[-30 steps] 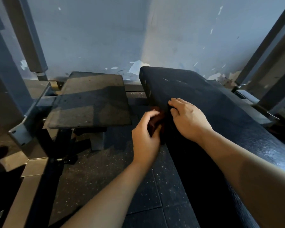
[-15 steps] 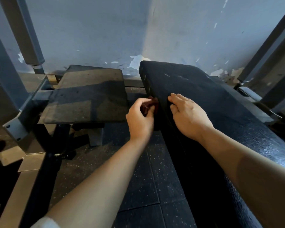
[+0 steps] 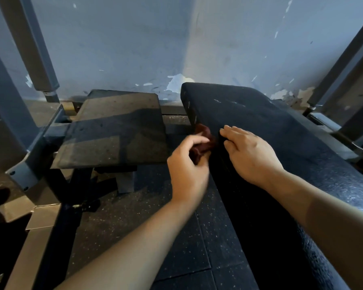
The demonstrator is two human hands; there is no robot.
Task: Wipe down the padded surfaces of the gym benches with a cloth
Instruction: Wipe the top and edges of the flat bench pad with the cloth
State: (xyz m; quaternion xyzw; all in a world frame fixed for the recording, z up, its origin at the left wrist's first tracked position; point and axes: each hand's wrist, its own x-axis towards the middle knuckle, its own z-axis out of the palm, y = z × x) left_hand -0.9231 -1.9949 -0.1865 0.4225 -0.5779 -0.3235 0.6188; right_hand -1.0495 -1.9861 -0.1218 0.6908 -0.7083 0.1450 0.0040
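Fingers of the left hand [image 3: 187, 164] stayed curled round the bunched cloth [image 3: 203, 141], which had slid farther up the pad's [image 3: 281, 126] left side edge toward the wall end. The right hand [image 3: 249, 153] lay flat on top, fingers straight and together. That side strip looked nearly wiped; the small pad [image 3: 113, 130] beside it remained.

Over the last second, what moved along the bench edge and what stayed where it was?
The left hand, gripping the dark red cloth, slid it up the side edge of the black bench pad toward the far end, near the wall. The grip on the cloth did not change. The right hand stayed flat on top of the pad at about the same spot. The smaller pad on the left was not touched.
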